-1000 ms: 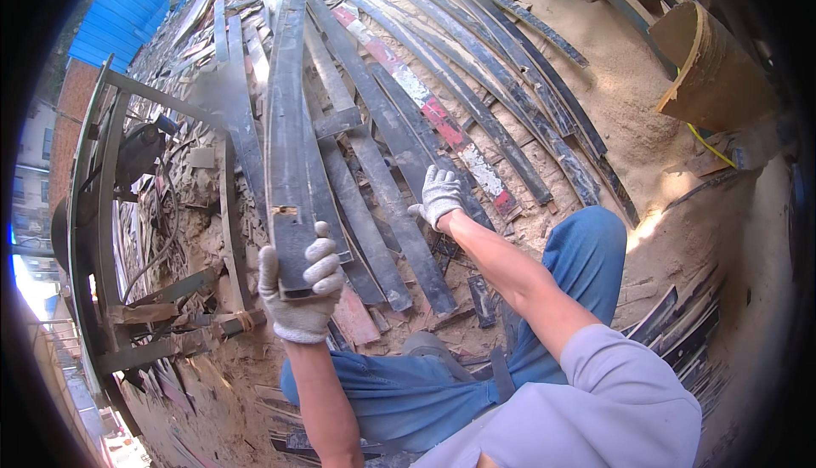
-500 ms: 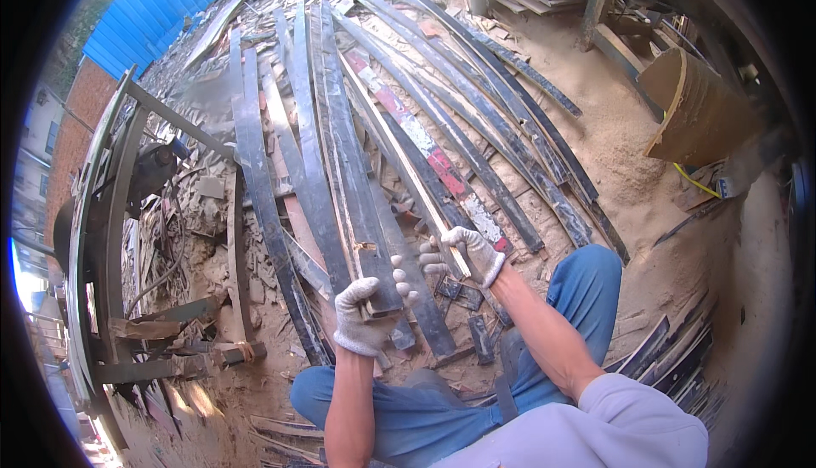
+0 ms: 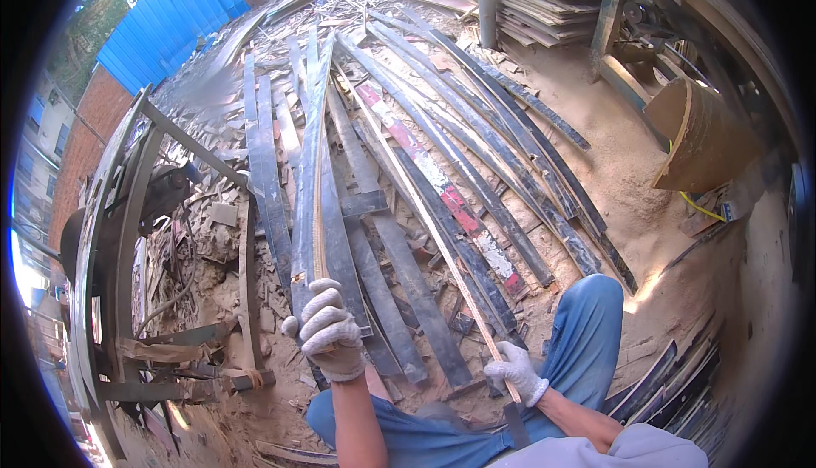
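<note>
In the head view, the left hand [image 3: 334,332] curls its fingers round the near end of a long dark strip [image 3: 305,234], while the right hand [image 3: 517,373] closes round a narrow pale-edged strip [image 3: 441,247] by the person's knee [image 3: 588,306]. Both strips reach away over the scattered pile. They look light for their length, springy, perhaps splintery; gripping flat faces near the ends seems best.

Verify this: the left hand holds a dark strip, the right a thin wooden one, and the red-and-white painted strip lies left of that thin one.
Wrong side: in the head view, the red-and-white painted strip lies right of the thin wooden strip in the right hand. The left hand does hold a dark strip.
</note>
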Tool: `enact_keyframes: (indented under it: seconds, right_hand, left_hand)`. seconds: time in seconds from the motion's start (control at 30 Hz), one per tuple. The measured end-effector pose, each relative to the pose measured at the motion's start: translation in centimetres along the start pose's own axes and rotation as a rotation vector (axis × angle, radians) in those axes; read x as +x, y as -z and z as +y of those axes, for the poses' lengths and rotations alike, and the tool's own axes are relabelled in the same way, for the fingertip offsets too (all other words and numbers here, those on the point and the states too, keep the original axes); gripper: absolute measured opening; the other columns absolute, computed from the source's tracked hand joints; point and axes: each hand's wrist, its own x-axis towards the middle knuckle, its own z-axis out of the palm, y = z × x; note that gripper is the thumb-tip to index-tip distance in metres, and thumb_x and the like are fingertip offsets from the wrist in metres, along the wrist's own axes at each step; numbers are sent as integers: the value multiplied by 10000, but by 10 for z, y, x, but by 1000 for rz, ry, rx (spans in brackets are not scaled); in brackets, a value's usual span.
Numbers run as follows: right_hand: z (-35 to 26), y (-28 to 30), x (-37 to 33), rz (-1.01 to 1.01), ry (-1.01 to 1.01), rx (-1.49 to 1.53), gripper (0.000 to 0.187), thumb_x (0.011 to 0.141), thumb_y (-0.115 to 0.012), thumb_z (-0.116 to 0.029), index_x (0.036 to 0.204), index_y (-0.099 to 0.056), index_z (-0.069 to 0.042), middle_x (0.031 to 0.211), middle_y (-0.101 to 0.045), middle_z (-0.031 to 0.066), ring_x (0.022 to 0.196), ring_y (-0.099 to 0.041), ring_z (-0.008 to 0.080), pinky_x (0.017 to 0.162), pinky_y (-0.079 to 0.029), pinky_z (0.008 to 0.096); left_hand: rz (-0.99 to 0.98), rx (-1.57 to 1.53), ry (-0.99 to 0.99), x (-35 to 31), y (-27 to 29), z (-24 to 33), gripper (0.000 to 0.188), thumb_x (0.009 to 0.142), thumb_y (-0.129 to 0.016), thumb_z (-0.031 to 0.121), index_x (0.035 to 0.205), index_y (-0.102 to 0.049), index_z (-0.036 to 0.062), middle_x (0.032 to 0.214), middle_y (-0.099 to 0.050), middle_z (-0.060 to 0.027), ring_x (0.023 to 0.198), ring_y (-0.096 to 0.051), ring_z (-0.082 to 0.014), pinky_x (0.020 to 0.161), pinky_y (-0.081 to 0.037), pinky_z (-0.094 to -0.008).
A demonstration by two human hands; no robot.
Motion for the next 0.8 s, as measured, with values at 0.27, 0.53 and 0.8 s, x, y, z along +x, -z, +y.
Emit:
enact_keyframes:
  seconds: [0.27, 0.53, 0.8]
  right_hand:
    - [-14, 1, -100, -245, -143, 598, 413, 895, -743, -124, 1237, -561, 18, 716, -581, 90, 596, -574, 169, 553, -470, 315]
    - [-18, 10, -70, 161, 159, -505, 662, 708, -925, -329, 1161, -604, 32, 973, -712, 106, 888, -656, 151, 816, -555, 333]
    - [-74, -14, -2, 182, 234, -633, 671, 710, -902, -328, 1180, -608, 50, 1000, -749, 170, 901, -717, 219, 818, -579, 379]
  left_hand:
    - [16, 27, 3, 7, 2, 10, 476, 869, -694, -10, 1255, -418, -39, 864, -529, -71, 683, -627, -172, 599, -633, -365]
    - [804, 1082, 277, -43, 107, 21, 457, 867, -680, 48, 1299, -540, -1, 949, -618, -76, 827, -634, -214, 788, -537, -416]
    - [818, 900, 326, -60, 122, 16, 506, 873, -745, 86, 1333, -542, 32, 1300, -599, -178, 1269, -597, -370, 1081, -507, -577]
